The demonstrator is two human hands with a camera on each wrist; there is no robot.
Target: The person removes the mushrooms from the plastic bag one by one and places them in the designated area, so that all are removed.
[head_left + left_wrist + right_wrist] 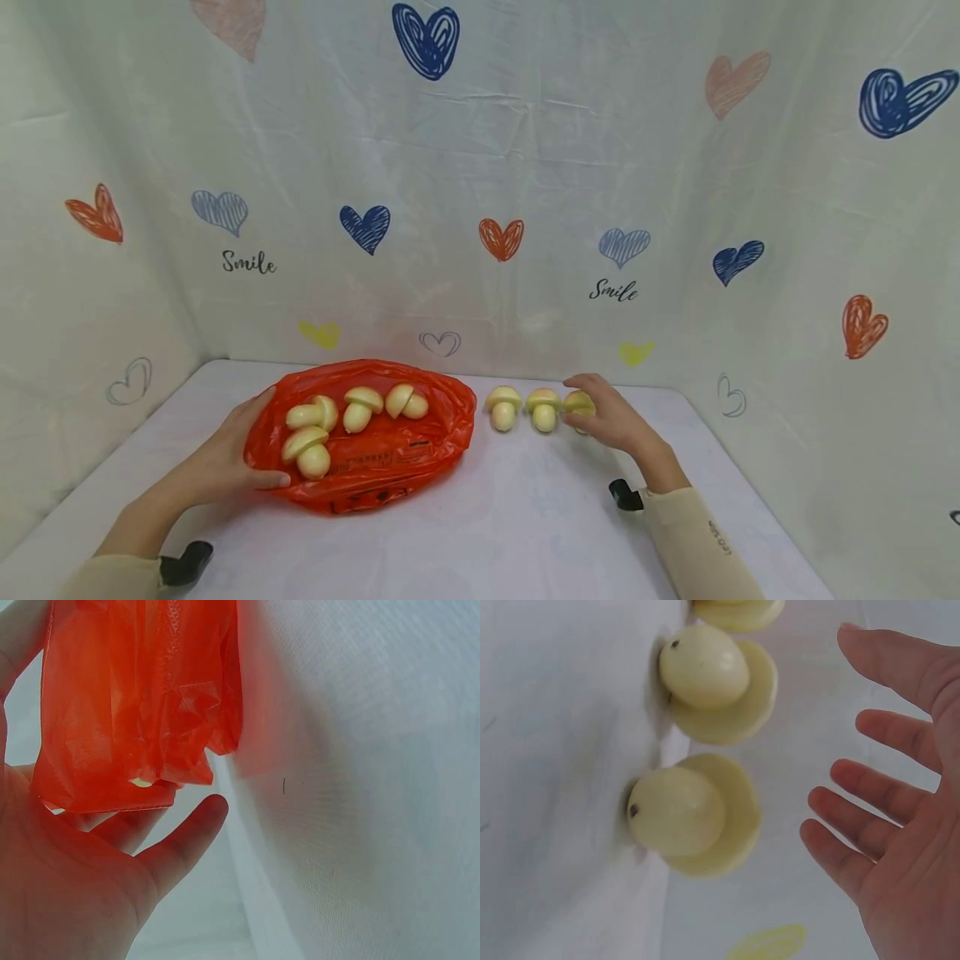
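My left hand (232, 450) rests against the left end of a red plastic bag (375, 492), its thumb and fingers spread around that end. In the left wrist view the bag's edge (112, 810) lies by the palm, and part of the fingers is hidden behind it. Several pale yellow toy mushrooms (363, 408) lie inside the wide-mouthed bag. To its right, three more stand in a row: a left mushroom (503, 408), a middle one (543, 410) and a right one (579, 403). My right hand (611, 412) is at the right mushroom, partly covering it; the right wrist view shows that hand's fingers (877, 787) spread and apart from the mushrooms.
A white cloth (487, 533) covers the table. Behind and at both sides hangs a pale curtain (450, 292) printed with hearts and the word Smile. Dark wrist cameras (187, 562) are strapped at both sleeves.
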